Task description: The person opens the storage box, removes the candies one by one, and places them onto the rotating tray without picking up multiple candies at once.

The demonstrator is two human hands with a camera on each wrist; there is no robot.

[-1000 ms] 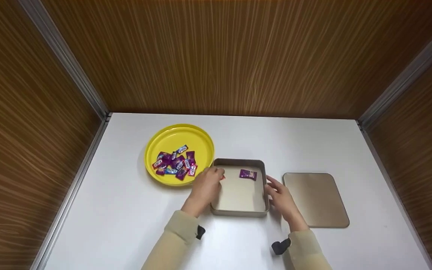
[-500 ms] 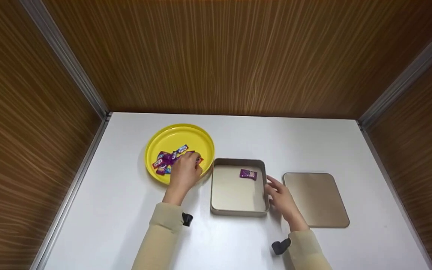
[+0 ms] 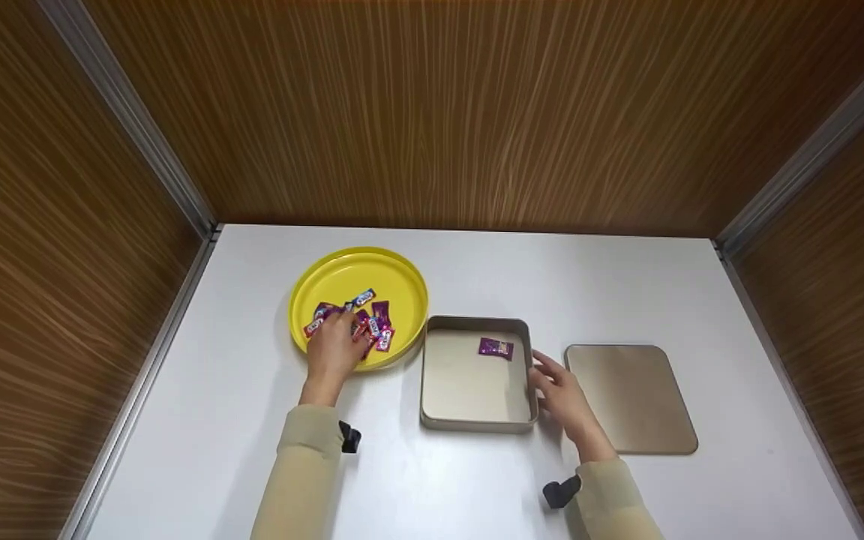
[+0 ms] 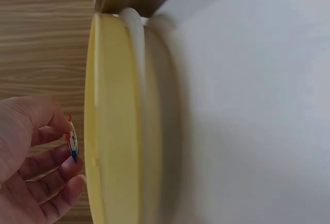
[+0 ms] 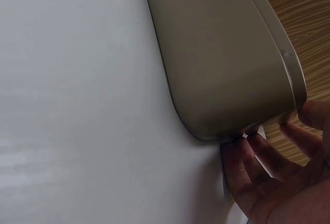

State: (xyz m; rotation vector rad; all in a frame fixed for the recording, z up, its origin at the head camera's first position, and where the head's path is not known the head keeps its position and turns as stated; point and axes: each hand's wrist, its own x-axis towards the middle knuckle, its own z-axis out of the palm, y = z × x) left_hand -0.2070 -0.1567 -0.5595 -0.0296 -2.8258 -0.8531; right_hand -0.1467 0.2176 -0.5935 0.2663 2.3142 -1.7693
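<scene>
Over the yellow plate, my left hand pinches a small wrapped candy between thumb and fingers. Its red, white and blue wrapper shows in the left wrist view. Beneath and around that hand lie several candies in purple, red and blue wrappers; the hand hides part of the pile. A square metal tin stands open to the right of the plate, with one purple candy near its back right corner. My right hand touches the tin's right wall with extended fingertips, as the right wrist view also shows.
The tin's flat lid lies on the white table, right of the right hand. Wood-patterned panels enclose the table at the back and both sides. Plate and tin stand close together.
My left hand has moved left from the tin's left edge to the plate's candy pile. A red-wrapped candy at its fingertips travelled with it. The right hand stays against the tin.
</scene>
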